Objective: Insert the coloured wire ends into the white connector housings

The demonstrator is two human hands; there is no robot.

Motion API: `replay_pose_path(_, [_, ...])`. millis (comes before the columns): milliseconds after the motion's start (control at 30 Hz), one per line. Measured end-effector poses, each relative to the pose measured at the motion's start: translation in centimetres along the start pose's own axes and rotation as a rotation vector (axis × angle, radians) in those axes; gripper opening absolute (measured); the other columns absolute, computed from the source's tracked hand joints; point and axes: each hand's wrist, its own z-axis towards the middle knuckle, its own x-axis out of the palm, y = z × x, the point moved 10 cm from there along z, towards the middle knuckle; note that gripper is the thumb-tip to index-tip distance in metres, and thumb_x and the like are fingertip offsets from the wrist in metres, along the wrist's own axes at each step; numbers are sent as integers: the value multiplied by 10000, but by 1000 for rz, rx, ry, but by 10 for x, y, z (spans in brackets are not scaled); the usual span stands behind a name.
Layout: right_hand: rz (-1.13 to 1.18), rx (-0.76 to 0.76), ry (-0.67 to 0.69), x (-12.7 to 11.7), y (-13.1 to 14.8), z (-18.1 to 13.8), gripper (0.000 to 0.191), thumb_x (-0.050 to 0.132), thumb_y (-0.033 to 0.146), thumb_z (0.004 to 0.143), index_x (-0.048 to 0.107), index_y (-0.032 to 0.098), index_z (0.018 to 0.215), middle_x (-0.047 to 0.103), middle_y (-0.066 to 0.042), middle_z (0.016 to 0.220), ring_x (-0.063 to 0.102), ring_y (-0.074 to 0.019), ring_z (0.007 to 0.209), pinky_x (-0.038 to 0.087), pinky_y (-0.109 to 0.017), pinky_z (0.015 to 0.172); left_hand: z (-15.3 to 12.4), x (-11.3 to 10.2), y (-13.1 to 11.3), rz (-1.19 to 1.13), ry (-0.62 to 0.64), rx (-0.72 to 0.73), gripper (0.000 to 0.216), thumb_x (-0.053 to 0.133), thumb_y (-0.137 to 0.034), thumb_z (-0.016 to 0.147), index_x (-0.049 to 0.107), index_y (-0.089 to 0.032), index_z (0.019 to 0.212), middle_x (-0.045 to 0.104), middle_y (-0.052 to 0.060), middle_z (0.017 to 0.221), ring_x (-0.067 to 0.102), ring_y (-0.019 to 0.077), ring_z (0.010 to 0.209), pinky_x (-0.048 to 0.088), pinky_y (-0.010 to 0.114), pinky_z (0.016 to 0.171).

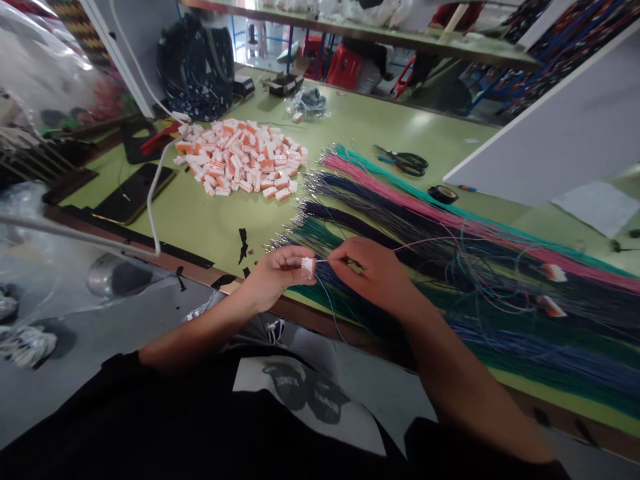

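Observation:
Between the thumb and fingers of my left hand is a small white and orange connector housing, held near the table's front edge. A blue wire hangs down from it. My right hand pinches a pink wire close to its tip, just right of the housing; whether the tip has entered the housing I cannot make out. Bundles of wires in green, pink, black and blue, with metal terminals at their left ends, lie under and beyond my right hand.
A heap of connector housings lies at the back left. Behind the wires are black-handled cutters and a roll of black tape. A white cable crosses the left side. Two wired housings rest on the bundles at right.

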Motion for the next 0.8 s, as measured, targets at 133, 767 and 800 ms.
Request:
replay_pose_path(133, [-133, 25, 21, 3, -1, -1, 161, 460, 202, 792, 564, 205, 669, 583, -14, 638, 518, -141, 641, 370, -262, 602, 0, -1, 1, -17, -4, 0, 211, 744, -82, 603, 650, -150, 780, 644, -5, 671, 596, 107, 611, 510, 263, 641])
replay_pose_path(767, [-235, 33, 22, 9, 4, -3, 166, 439, 189, 764, 559, 209, 651, 577, -22, 622, 501, -150, 629, 330, -266, 567, 0, -3, 1, 8, -39, 1, 239, 765, -111, 574, 652, -147, 781, 650, -13, 658, 599, 107, 603, 519, 272, 644])
replay_pose_path(800, [-234, 30, 23, 9, 4, -3, 169, 435, 192, 768, 554, 210, 648, 576, -22, 622, 500, -150, 628, 332, -267, 569, 0, -3, 2, 14, -39, -3, 235, 762, -113, 578, 654, -149, 783, 652, -12, 662, 598, 108, 606, 518, 277, 647])
